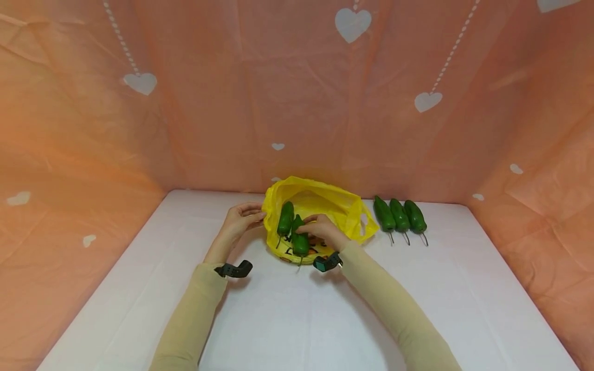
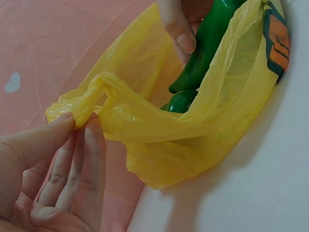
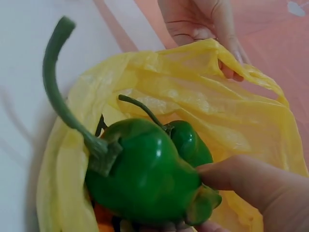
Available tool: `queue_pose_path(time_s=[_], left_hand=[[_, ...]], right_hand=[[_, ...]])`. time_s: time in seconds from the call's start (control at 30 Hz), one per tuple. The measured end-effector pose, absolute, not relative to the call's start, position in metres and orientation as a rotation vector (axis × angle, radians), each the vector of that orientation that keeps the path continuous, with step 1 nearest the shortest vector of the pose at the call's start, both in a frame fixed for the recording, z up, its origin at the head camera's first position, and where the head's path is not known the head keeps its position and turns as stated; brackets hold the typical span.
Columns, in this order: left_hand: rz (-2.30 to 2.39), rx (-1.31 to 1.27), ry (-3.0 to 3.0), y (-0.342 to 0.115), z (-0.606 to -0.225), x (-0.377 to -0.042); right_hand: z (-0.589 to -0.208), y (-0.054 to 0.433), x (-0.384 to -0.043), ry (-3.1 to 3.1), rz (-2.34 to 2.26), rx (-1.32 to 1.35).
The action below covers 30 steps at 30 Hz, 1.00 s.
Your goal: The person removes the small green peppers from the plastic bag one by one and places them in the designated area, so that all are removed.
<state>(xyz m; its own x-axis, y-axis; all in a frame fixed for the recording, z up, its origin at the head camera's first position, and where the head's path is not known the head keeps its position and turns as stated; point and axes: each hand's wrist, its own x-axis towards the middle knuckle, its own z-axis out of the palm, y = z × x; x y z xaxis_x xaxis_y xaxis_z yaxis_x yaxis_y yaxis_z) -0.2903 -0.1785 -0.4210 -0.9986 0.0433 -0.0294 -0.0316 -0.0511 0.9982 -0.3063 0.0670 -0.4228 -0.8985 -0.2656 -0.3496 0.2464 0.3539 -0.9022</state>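
Note:
A yellow plastic bag (image 1: 320,206) lies with its mouth spread wide on the white table. Its left edge is pinched between the thumb and fingers of my left hand (image 2: 58,169). My right hand (image 1: 325,230) holds a green pepper (image 3: 140,169) by its body, inside the bag's mouth, with the stem pointing toward me. Just left of it, a second green pepper (image 1: 285,219) lies in the bag. In the right wrist view, that second pepper (image 3: 188,142) shows partly behind the held one. The fingers under the held pepper are mostly hidden.
Three more green peppers (image 1: 400,215) lie side by side on the table (image 1: 287,319), right of the bag, stems toward me. An orange-pink cloth (image 1: 297,103) with white hearts hangs behind the table and along both sides.

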Motion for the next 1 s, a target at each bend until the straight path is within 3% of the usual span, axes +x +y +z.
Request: queue_pose_path(time_s=[0.53, 1.0], left_hand=[[2.255, 0.001, 2.136, -0.178, -0.424, -0.289], [2.25, -0.008, 2.15, -0.183, -0.421, -0.286]], right_hand=[[-0.42, 0.079, -0.301, 2.105, -1.69, 0.007], [-0.393, 0.099, -0.296, 2.071, -1.787, -0.102]])
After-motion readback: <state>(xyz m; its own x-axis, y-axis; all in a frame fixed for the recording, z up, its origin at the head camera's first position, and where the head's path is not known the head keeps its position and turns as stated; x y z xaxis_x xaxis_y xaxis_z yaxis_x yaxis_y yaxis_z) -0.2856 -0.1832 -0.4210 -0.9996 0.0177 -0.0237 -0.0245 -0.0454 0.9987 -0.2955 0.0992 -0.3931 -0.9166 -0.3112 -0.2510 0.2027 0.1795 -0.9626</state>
